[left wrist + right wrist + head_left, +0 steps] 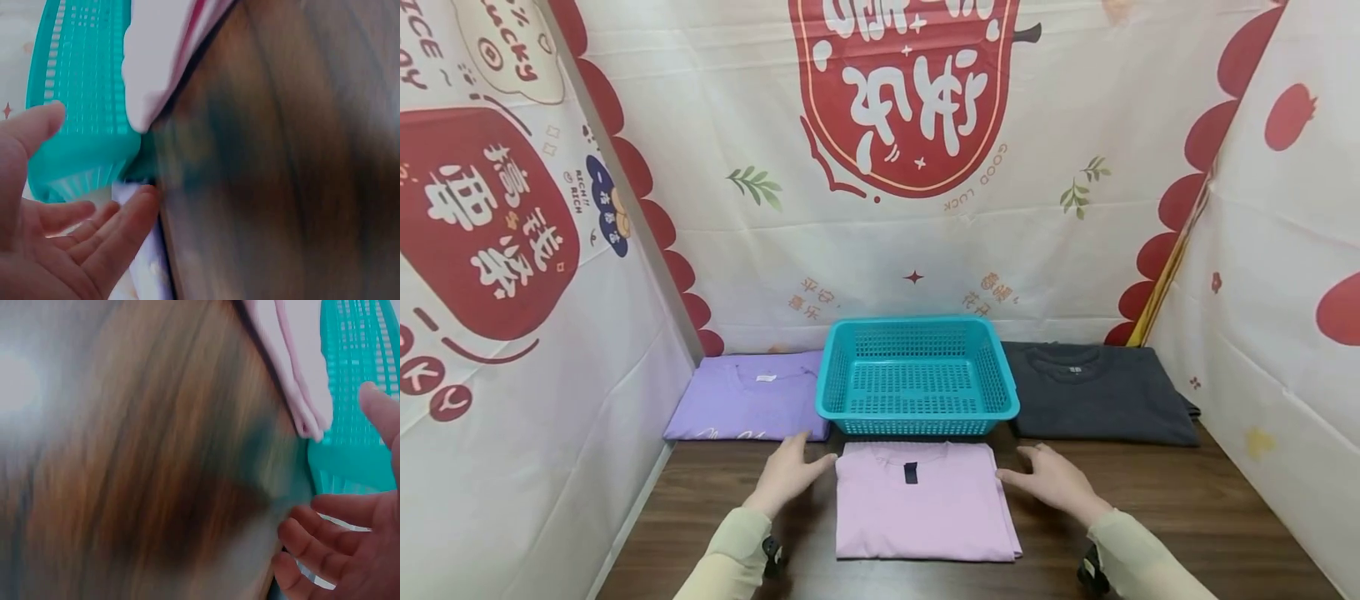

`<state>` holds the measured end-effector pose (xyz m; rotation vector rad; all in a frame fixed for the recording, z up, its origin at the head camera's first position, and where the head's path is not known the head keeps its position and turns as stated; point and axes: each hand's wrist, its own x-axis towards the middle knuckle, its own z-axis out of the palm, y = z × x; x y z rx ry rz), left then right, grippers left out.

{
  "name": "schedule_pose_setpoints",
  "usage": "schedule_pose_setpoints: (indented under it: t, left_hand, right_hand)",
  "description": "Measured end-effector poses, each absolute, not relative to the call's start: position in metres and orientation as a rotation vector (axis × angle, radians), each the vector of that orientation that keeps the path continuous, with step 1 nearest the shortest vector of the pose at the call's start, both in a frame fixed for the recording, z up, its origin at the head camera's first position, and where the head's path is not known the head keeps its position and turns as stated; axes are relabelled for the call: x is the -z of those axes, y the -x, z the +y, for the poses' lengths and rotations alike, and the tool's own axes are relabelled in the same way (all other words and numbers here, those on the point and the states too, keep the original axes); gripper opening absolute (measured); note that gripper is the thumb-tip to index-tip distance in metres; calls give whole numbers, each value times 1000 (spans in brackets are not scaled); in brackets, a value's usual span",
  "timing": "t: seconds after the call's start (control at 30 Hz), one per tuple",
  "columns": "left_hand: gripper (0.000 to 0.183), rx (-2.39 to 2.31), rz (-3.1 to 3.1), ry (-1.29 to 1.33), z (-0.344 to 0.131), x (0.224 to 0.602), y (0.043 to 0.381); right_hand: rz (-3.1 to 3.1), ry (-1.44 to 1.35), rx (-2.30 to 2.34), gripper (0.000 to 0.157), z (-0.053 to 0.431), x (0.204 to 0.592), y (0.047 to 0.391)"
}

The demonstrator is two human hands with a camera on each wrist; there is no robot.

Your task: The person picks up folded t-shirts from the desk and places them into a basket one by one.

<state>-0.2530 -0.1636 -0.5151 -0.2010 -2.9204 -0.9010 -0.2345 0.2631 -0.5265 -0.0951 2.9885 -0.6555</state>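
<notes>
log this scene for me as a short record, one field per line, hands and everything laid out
left hand: holding nothing, beside the left edge of the pink shirt
right hand: holding nothing, beside the shirt's right edge
pink shirt: folded flat between the hands, dark neck label showing, collar toward the basket
basket: turquoise, just beyond the pink shirt
purple shirt: folded, left of the basket
dark shirt: folded, right of the basket
surface: brown wood-grain table
backdrop: white cloth with red prints

The right grip (365, 547), loosely bent, is near the teal basket (350, 465) and folded pink cloth (306, 362); the blurred counter (125, 456) seems wooden.
</notes>
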Motion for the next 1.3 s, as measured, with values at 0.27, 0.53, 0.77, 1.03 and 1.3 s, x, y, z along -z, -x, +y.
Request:
schedule_pose_setpoints:
  t: [0.27,0.53,0.77,1.03,1.3]
  left_hand:
    - [62,1099,-3002,244,-150,525,235]
    - [40,1114,-3015,241,-142,534,228]
    - [58,1187,-2997,196,-136,539,227]
    - [63,1209,-2995,195,-130,536,230]
    - [66,1315,-2972,170,-128,533,235]
  right_hand:
    - [2887,101,704,73,238,530,223]
    - [2872,127,729,64,228,537,222]
    - [2896,132,833,59,223,542,221]
    - [2896,87,907,58,218,543,221]
    - [2906,97,958,61,220,536,224]
